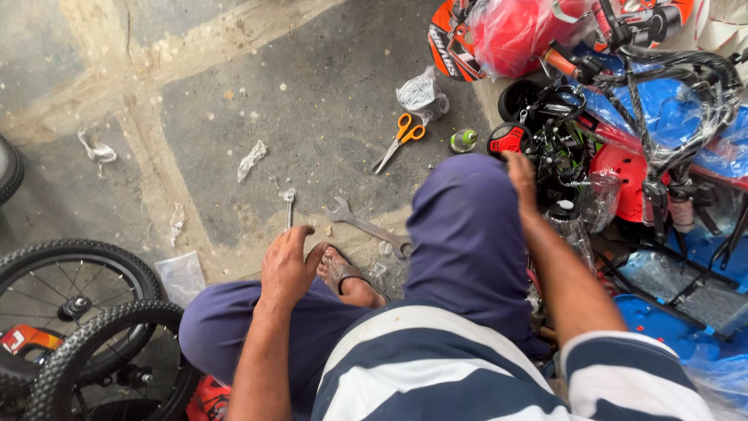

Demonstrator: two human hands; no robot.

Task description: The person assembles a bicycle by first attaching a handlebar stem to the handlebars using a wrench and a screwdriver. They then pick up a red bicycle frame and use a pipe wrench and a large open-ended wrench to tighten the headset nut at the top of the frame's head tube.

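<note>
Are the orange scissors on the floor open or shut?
Nearly shut. The orange-handled scissors lie flat on the stone floor; their two handle loops sit close together and the blades show as one narrow point.

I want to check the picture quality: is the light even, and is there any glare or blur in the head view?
Head view: soft, even daylight, no hard shadows on the stone floor; bright glare on the plastic wrap over the bicycle parts; left hand and right hand fairly sharp; wide-lens bending near the edges, as at the tyres.

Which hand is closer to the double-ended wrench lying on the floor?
Left. The left hand hovers just beside the wrench; the right hand is farther off, beyond the raised knee.
</note>
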